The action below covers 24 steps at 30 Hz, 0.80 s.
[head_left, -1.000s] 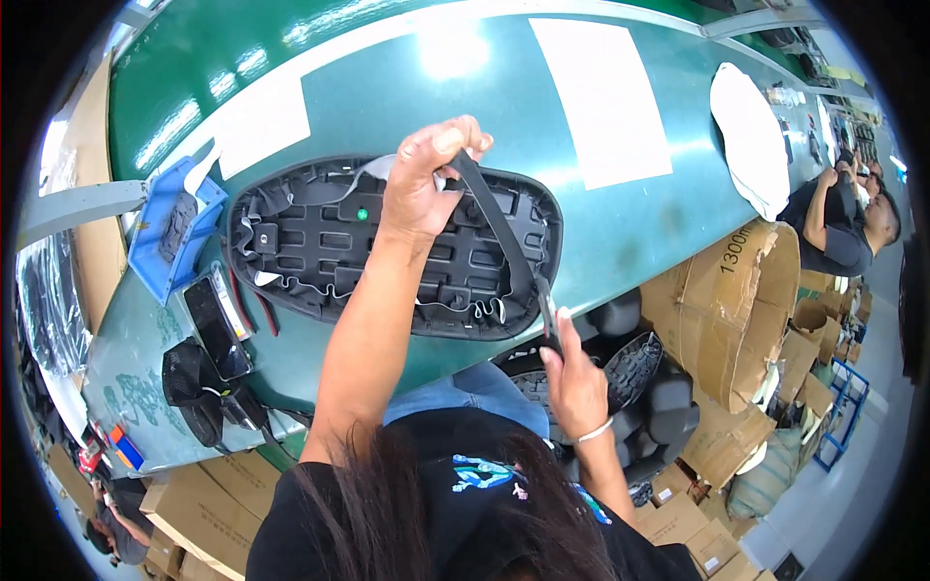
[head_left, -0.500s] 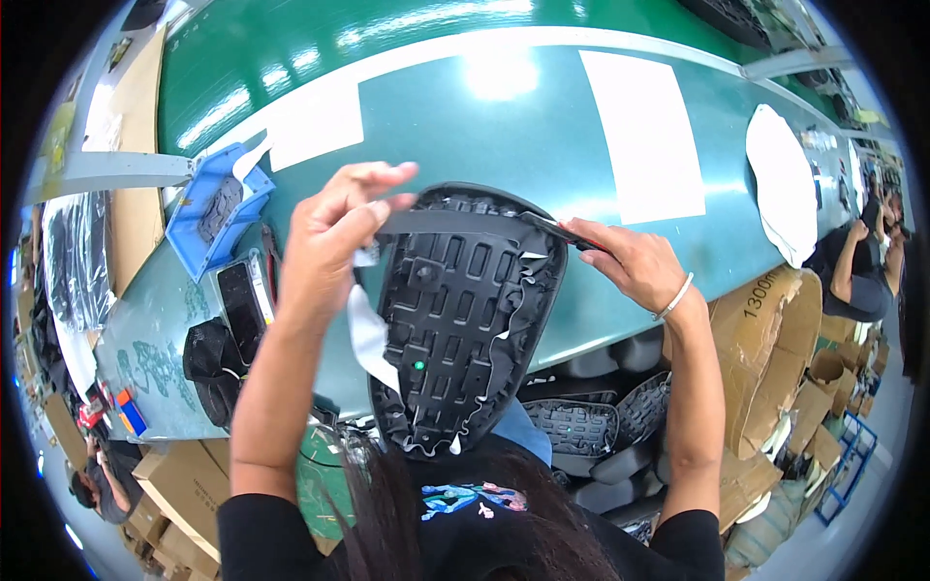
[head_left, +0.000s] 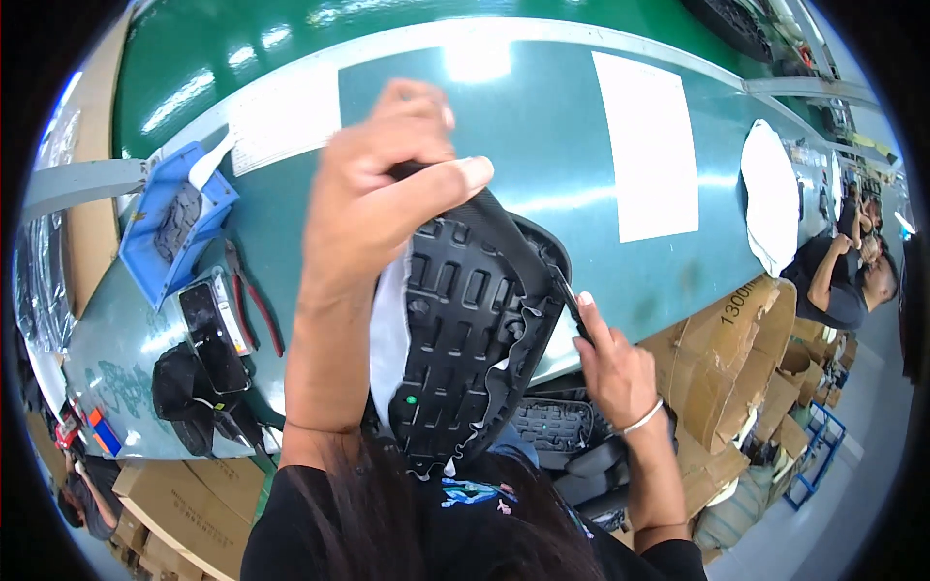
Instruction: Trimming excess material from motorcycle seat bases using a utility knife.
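A black seat (head_left: 455,339) lies bottom-up in front of my body, showing its ribbed plastic base and gathered cover edges. My left hand (head_left: 387,184) is closed on the end of a black strip (head_left: 509,237), drawn taut above the far end of the seat. At the seat's far right edge, my right hand (head_left: 620,382) holds a slim dark tool (head_left: 572,305), its tip beside the strip's other end. The tool's exact kind is unclear. White material (head_left: 389,339) hangs along the seat's left side, partly behind my left forearm.
On the green table at left are a blue bin (head_left: 140,266), red-handled pliers (head_left: 254,300), a phone (head_left: 215,339) and a black pouch (head_left: 179,387). Paper sheets (head_left: 649,145) and a white pad (head_left: 770,198) lie beyond. Other seats (head_left: 557,426) and a cardboard box (head_left: 741,353) stand lower right.
My left hand has moved up and right, pulling the strip from lying across the seat to a steep slant. My right hand has shifted slightly down and left with the tool.
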Each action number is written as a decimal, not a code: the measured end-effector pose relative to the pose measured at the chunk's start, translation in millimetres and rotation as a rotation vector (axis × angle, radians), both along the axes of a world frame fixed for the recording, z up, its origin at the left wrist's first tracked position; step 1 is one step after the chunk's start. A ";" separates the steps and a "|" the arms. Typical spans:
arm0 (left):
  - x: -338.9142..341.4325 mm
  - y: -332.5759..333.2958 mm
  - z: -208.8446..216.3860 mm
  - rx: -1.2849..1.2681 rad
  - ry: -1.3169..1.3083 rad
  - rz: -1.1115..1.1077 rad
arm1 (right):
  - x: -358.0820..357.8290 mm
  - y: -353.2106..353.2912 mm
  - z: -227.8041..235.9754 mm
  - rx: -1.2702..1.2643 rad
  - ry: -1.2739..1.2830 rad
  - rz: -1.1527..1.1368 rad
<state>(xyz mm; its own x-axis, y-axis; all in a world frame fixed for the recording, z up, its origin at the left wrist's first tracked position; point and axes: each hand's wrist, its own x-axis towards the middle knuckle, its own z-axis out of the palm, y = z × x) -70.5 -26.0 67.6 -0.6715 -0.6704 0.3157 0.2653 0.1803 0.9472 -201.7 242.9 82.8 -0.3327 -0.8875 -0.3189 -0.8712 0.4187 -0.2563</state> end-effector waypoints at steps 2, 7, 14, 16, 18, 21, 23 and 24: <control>-3.3 -7.4 -0.9 -0.155 0.155 0.028 | 21.8 6.7 -12.9 -0.113 -0.046 -0.162; 48.4 -30.0 11.1 0.110 0.836 0.160 | 88.6 37.9 -19.4 -0.119 -0.072 -0.378; 135.7 -37.5 0.7 0.622 0.785 0.088 | 127.1 90.0 -8.9 -0.112 -0.363 -0.418; 139.4 -12.4 -26.3 0.310 0.021 0.607 | 125.8 109.7 -24.9 -0.248 -0.559 -0.581; 102.2 37.4 -54.9 0.385 -0.250 0.732 | 110.1 109.9 -39.6 -0.220 -0.591 -0.818; 124.6 110.2 -98.8 0.143 -0.739 0.420 | 101.1 96.5 -73.4 -0.355 -0.446 -0.649; 129.4 141.3 -95.4 0.801 -0.554 0.360 | 87.1 71.4 -76.4 -0.420 -0.507 -0.544; 117.6 158.3 -69.5 0.705 -0.644 0.512 | 75.0 64.6 -80.6 -0.413 -0.532 -0.550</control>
